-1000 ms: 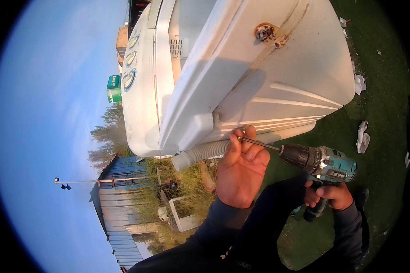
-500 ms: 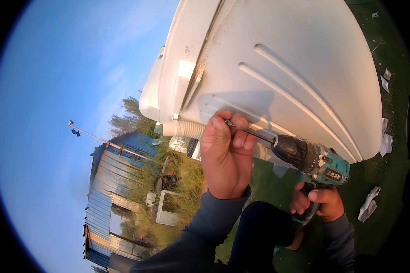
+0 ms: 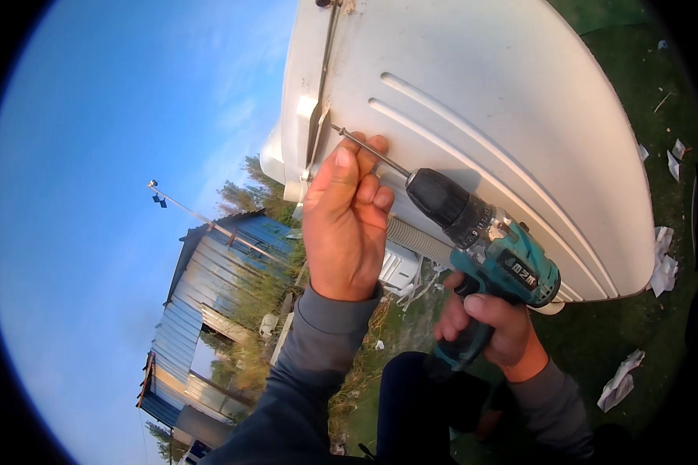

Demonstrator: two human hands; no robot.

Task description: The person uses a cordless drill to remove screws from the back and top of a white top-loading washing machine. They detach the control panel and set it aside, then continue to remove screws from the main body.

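My right hand [image 3: 498, 325] is wrapped round the handle of a teal and black cordless drill [image 3: 512, 267]. A long thin driver bit [image 3: 392, 164] sticks out of its black chuck toward the upper left. On the bit's tip there seems to be a small screw [image 3: 338, 129]. My left hand [image 3: 347, 209] is closed, with thumb and fingertips pinched round the bit just behind the tip. That tip lies close to a seam along a large curved cream-white plastic shell [image 3: 488, 85], beside a raised bracket-like piece [image 3: 309, 120]. Whether it touches the shell, I cannot tell.
A ribbed hose [image 3: 419, 238] runs behind the drill, near a white box-shaped thing [image 3: 399, 267]. Crumpled white scraps [image 3: 620, 380] litter the dark green ground. Farther off stand a blue corrugated shed [image 3: 190, 325], bushes and a lamp pole [image 3: 186, 209].
Both hands and the drill have moved up and left, bringing the bit's tip to the shell's seam. The drill has turned to point more steeply upward.
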